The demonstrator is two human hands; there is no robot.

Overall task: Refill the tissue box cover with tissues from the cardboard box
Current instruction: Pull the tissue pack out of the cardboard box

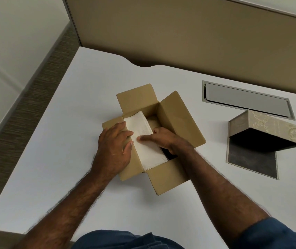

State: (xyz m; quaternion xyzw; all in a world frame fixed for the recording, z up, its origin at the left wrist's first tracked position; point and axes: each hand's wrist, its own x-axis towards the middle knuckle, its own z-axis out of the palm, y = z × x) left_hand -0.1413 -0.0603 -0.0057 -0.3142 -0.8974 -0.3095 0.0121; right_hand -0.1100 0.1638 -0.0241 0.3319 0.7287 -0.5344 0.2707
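mid-frame, both the left hand (114, 142) and right hand (167, 139) clamp the tissue stack (143, 137) in the cardboard box (177, 121), seemingly ready to lift it toward the open tissue box cover (269, 130) at right.

White desk (57, 159) — cardboard box (177, 123), tissue box cover (262, 133) on it.

Open cardboard box (172, 123) on white desk (71, 159), both hands gripping tissue stack (143, 130) (white), tissue box cover (269, 130) open nearby

No readable text, faint embossed script on tissue box cover (269, 126) illegible
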